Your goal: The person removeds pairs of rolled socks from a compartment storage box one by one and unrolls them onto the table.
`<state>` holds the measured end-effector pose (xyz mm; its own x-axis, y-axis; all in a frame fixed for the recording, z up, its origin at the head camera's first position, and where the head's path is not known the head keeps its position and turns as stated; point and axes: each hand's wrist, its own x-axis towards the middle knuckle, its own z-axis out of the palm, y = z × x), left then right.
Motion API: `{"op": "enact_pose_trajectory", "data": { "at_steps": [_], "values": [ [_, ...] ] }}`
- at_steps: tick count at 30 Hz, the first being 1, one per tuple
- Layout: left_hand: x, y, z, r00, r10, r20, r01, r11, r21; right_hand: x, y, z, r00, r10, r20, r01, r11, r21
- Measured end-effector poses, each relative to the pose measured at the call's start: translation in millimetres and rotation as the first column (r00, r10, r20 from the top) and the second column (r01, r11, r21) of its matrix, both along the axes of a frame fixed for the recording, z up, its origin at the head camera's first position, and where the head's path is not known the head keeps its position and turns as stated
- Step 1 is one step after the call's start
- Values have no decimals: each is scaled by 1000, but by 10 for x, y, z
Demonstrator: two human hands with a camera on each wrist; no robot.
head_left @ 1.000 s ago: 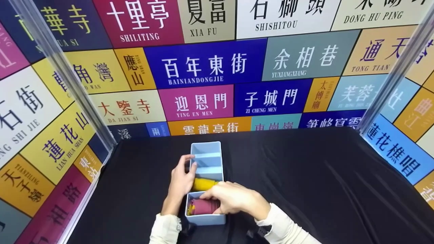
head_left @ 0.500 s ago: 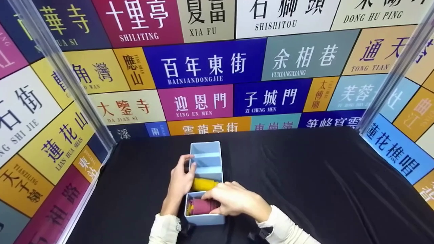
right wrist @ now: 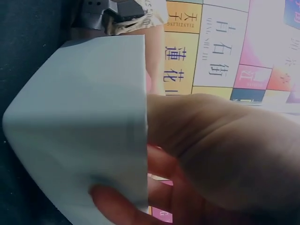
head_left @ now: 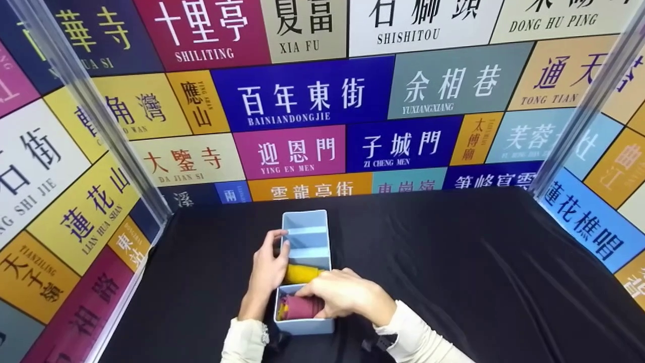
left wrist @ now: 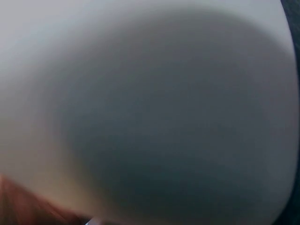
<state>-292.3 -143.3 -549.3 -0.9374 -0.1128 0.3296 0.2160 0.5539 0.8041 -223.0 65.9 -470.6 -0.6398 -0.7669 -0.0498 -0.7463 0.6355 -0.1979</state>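
Observation:
A long pale blue divided box [head_left: 305, 328] stands on the black cloth. My left hand [head_left: 268, 264] holds its left side, with the index finger and thumb at the rim. In the nearest compartment lies a mauve rolled cloth [head_left: 301, 307], with a bit of yellow at its left end. My right hand [head_left: 350, 295] reaches in over the right rim and grips this roll. A yellow rolled cloth [head_left: 301, 274] fills the compartment just behind. In the right wrist view, a fingertip rests against the box's outer wall [right wrist: 103, 117]. The left wrist view is mostly a pale blur.
Farther back, the box has bare compartments [head_left: 305, 241] split by dividers. Black cloth [head_left: 453, 262] covers the table, with folds at the right. Behind stands a wall of coloured sign panels [head_left: 302, 96], with clear upright edge strips [head_left: 126, 146] at both sides.
My right wrist has shifted slightly to the left while the hand stays on the mauve roll. The left hand and box look almost the same.

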Motion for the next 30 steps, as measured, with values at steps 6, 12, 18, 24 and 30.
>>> {"op": "enact_pose_trajectory", "data": {
  "at_steps": [6, 12, 18, 24, 30],
  "values": [
    [-1, -7, 2, 1000, -6, -4, 6, 1000, 4, -25, -27, -36, 998, 12, -63, -13, 1000, -9],
    [13, 1, 14, 1000, -9, -7, 9, 1000, 12, -36, 17, -66, 995, 49, -86, -53, 997, -50],
    [8, 7, -1, 1000, -10, -17, 10, 1000, 4, -9, 56, -59, 996, 52, -79, -56, 997, -56],
    [18, 6, 6, 1000, -11, -7, 11, 1000, 8, -2, 78, -56, 993, 73, -89, -80, 994, -75],
    [7, 1, -8, 1000, -14, -9, 14, 1000, 7, -23, 120, -44, 989, 113, -95, -123, 987, -105]
  ]
}}
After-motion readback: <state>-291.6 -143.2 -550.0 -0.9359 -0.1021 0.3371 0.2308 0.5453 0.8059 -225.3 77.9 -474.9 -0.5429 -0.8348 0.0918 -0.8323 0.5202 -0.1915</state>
